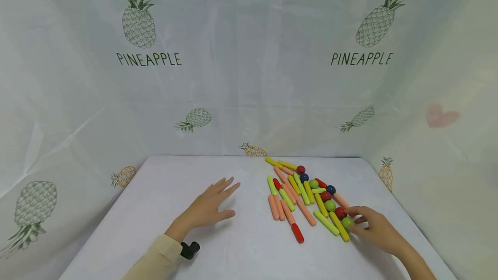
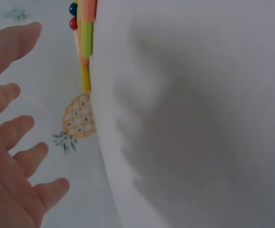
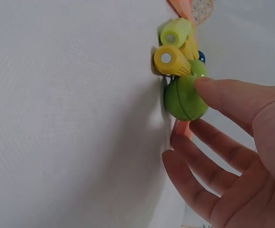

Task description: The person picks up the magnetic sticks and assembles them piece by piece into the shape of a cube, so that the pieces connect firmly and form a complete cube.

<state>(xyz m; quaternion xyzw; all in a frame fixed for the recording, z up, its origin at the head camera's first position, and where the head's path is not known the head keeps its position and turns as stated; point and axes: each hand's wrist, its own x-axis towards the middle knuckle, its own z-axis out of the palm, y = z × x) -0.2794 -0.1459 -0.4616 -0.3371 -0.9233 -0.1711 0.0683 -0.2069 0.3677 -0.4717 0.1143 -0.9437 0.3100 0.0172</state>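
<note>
My left hand [image 1: 210,205] hovers over the white table with its fingers spread, holding nothing. In the left wrist view its fingers [image 2: 21,126] stand well apart. My right hand [image 1: 371,228] is at the near right end of a group of coloured sticks and balls. Its thumb and index finger are on either side of a green ball [image 3: 185,99], pinching it. A red ball [image 1: 340,213] lies close to the fingertips. Beside the green ball are a yellow stick [image 1: 339,226] and a lime stick [image 1: 326,222], each with a round grey disc in its end.
Several orange sticks [image 1: 306,212], a red stick [image 1: 297,233] and more balls, such as a blue ball [image 1: 330,189], lie on the table [image 1: 241,254] right of centre. Behind hangs a pineapple-print cloth [image 1: 249,77]. A black device [image 1: 189,250] sits at my left wrist.
</note>
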